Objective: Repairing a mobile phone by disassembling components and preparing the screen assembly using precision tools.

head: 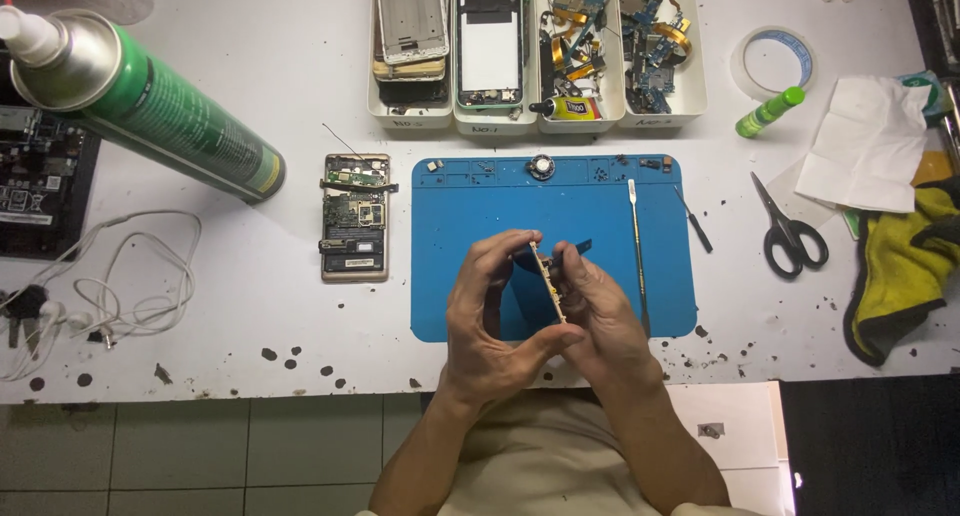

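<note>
Hands meet above a blue rubbery work mat (pixel 600 216) on a white desk (pixel 250 306) flecked with dark specks. The left hand (pixel 490 321) and right hand (pixel 600 321) together pinch a thin, narrow phone part (pixel 547 281), held edge-on and upright between the fingertips; its gold-toned edge shows, but its face is turned away and hard to make out. On the mat, just right of the hands, lies a slim metal spudger (pixel 637 246). Left of the mat rests an opened phone (pixel 354 216) with its green circuit board exposed. Four white plastic trays (pixel 535 121) at the desk's far edge hold phone frames and loose boards. A green spray can (pixel 150 106) leans in from the left, partly cut off. White earphones (pixel 110 296) coil nearby. To the right lie black-handled scissors (pixel 790 236), a tape roll (pixel 775 61) and a crumpled yellow cloth (pixel 900 266). Pale floor tiles (pixel 200 456) show below.
</note>
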